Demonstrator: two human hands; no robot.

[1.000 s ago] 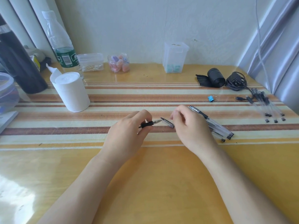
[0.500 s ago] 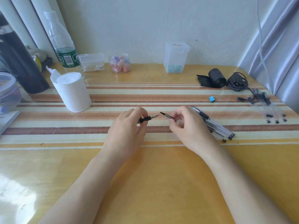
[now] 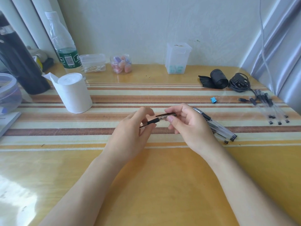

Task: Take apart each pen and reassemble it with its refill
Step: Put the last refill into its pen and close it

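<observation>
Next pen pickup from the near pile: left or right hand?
Right. The right hand sits directly beside the near pile of pens. The left hand is on the far side, pinching the held pen by its black grip, and would likely have to cross over.

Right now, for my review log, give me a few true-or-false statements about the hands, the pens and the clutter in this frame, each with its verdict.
1. The left hand grips a pen by its black grip section. True.
2. The right hand is empty. False: it pinches a clear cap at the pen's front end.
3. A blue binder clip lies on the table beyond the right hand. True.
4. The tissue roll lies on its side. False: it stands upright.
5. The bundle of clear pens lies left of the left hand. False: it lies to the right of the right hand.
</observation>
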